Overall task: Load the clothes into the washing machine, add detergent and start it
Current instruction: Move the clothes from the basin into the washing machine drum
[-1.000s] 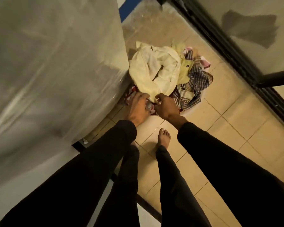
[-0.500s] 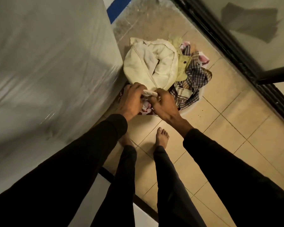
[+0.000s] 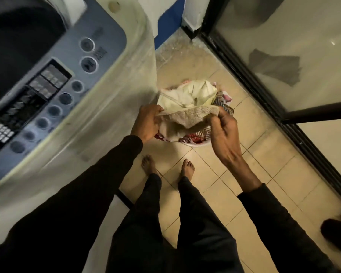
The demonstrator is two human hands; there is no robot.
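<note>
Above the tiled floor [image 3: 264, 154], both hands, left [image 3: 148, 123] and right [image 3: 222, 133], now pinch a beige cloth [image 3: 193, 117], lifted clear of the basket's clothes pile [image 3: 191, 93]; first load begins. Washing machine [image 3: 87, 75] now in view, far left.

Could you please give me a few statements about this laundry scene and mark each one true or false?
1. Both the left hand and the right hand grip the beige cloth. True.
2. The laundry basket sits on top of the washing machine. False: it stands on the tiled floor beside it.
3. The person wears shoes. False: both feet are bare.
4. The control panel is in view. True.
</note>
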